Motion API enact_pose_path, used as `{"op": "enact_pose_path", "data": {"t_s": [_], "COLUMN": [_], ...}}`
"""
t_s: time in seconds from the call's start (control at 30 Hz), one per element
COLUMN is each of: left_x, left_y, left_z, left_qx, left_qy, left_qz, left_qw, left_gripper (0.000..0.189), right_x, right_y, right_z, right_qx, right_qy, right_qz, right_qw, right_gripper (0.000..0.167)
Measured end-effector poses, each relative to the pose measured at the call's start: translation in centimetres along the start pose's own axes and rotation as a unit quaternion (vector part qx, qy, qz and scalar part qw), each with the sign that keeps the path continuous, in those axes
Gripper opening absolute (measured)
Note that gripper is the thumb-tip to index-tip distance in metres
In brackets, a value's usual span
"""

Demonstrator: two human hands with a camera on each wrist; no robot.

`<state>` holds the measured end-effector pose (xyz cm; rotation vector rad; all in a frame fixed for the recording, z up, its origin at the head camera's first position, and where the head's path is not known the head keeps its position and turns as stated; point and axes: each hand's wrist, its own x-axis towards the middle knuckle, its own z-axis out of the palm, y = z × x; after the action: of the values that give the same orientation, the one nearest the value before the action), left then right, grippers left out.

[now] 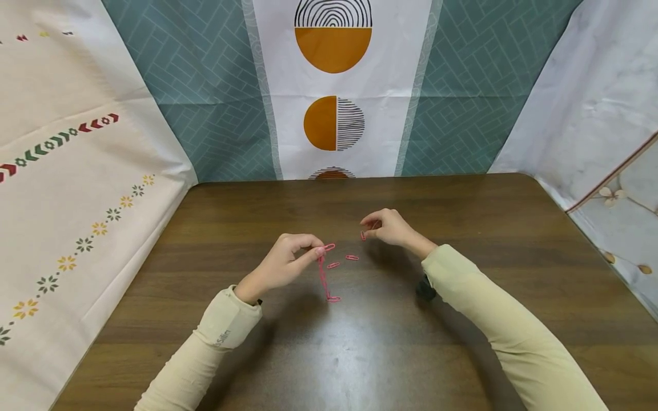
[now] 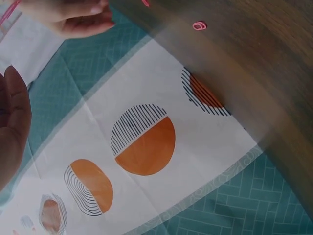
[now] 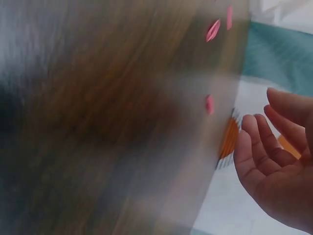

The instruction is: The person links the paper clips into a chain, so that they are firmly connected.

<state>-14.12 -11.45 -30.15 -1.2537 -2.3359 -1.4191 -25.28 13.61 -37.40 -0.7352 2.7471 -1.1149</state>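
My left hand pinches a linked chain of pink paper clips between thumb and fingers. The chain hangs down, its lowest clip at the tabletop. Farther back and to the right, my right hand is bent over a loose pink paper clip, its fingertips close by. In the right wrist view that clip shows apart from the fingers, which are loosely bent with nothing between them. Two more loose pink paper clips, a nearer one and a farther one, lie between the hands.
The brown wooden table ends at a patterned teal and white cloth at the back. Pale cloths, one on the left and one on the right, hang along the sides. A small dark object shows beneath the right cuff.
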Motion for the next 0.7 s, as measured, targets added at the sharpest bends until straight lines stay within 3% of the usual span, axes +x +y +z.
{"op": "enact_pose_path", "data": {"t_s": [0.13,0.4,0.53,0.7], "left_x": [-0.1,-0.6,-0.8,-0.9], "left_y": [-0.2,-3.2,-3.5,-3.6], "left_z": [-0.1,0.2,0.1,0.0], "left_qx": [0.008,0.0,0.002,0.005], "left_qy": [-0.001,-0.005,-0.009,-0.011], "left_qz": [0.008,0.017,0.013,0.02], "left_qw": [0.9999,0.9998,0.9999,0.9997], "left_gripper": [0.013,0.012,0.012,0.013], "right_x": [0.8,1.7,2.0,2.4], "right_y": [1.0,2.3,2.4,2.5], "right_z": [0.2,0.7,0.8,1.2], "right_qx": [-0.035,-0.064,-0.077,-0.107], "right_qy": [-0.019,-0.053,-0.067,-0.071], "right_qz": [-0.002,0.033,0.043,0.025], "right_qw": [0.9992,0.996,0.9939,0.9914], "right_gripper": [0.03,0.038,0.039,0.036]}}
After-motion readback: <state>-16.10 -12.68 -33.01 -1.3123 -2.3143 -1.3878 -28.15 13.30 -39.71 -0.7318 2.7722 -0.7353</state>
